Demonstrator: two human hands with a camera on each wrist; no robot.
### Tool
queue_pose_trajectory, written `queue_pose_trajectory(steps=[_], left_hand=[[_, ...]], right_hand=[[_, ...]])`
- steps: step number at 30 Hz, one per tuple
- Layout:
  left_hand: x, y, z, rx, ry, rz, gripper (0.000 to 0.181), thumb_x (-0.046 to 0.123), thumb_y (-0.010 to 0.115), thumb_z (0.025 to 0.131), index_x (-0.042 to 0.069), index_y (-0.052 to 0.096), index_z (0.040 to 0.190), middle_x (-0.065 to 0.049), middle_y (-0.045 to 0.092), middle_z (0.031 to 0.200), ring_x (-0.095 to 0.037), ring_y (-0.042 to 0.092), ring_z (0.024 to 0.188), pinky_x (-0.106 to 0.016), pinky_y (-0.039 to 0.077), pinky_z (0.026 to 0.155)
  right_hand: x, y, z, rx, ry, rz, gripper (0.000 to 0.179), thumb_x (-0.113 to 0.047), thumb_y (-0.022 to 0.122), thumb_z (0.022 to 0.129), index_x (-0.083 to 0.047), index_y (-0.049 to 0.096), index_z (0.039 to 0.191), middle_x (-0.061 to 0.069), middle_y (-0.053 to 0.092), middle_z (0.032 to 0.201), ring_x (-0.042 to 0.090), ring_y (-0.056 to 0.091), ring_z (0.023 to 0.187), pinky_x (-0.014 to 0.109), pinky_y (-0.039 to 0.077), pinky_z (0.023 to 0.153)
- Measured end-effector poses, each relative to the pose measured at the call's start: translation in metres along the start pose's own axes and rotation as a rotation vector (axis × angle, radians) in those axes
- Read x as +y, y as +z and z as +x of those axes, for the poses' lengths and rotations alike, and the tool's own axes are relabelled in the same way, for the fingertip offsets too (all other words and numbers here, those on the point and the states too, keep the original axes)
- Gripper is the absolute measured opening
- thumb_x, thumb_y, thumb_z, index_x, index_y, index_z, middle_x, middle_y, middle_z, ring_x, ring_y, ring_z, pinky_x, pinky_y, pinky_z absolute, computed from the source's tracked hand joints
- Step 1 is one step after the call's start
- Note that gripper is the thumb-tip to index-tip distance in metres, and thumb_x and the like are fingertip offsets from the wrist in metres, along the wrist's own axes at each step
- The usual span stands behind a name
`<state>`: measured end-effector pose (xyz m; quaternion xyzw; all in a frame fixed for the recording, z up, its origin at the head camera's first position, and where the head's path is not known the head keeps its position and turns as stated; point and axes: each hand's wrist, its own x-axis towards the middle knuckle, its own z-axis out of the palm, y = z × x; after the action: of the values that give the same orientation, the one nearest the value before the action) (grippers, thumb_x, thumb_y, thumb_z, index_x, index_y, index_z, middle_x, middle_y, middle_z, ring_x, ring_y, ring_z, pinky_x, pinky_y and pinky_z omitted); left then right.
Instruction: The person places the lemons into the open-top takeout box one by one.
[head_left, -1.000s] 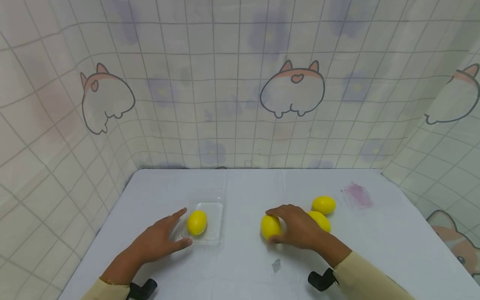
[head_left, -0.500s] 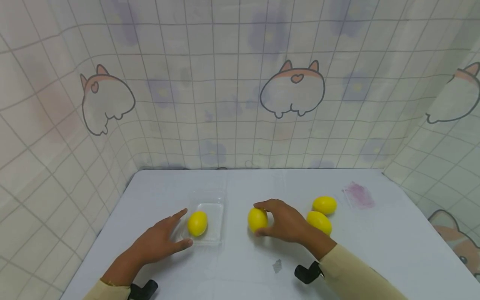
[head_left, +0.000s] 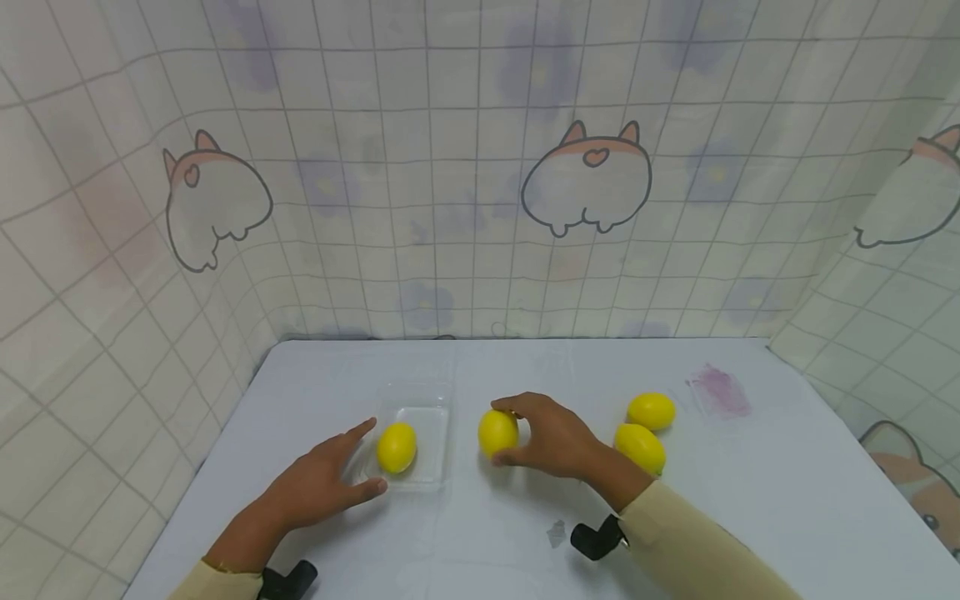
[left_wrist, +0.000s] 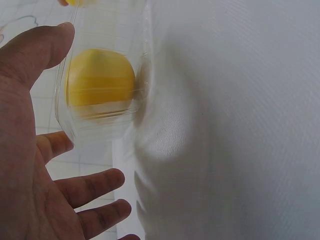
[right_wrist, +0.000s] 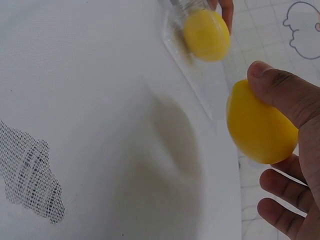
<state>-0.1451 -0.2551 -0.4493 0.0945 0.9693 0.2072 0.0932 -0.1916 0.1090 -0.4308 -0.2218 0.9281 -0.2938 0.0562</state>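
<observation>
lemon [head_left: 497, 434] (bright yellow) is gripped by right hand [head_left: 558, 440].

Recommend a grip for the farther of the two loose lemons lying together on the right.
Probably pinch the farther lemon by its two ends, left and right, coming down from above. It lies on its side with its length running roughly left to right, both ends look free, and the nearer lemon crowds its near long side.

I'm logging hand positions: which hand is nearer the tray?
Left. The left hand is beside the tray, on its left; the right hand, holding a lemon, is farther off, right of it.
</observation>
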Motion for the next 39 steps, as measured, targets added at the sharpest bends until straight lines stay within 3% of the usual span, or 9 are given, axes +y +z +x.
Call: queue_pose_trajectory(steps=[39], left_hand=[[0.002, 0.000, 0.001, -0.004, 0.011, -0.014, 0.101, 0.072, 0.068, 0.085, 0.019, 0.032, 0.162, -0.018, 0.040, 0.160, -0.043, 0.041, 0.142, -0.067, 0.036, 0.110]], right_hand=[[-0.048, 0.028, 0.038, -0.026, -0.074, 0.027, 0.080, -0.058, 0.085, 0.077, -0.028, 0.058, 0.146, -0.007, 0.059, 0.140, 0.022, 0.058, 0.123, 0.041, 0.052, 0.099]])
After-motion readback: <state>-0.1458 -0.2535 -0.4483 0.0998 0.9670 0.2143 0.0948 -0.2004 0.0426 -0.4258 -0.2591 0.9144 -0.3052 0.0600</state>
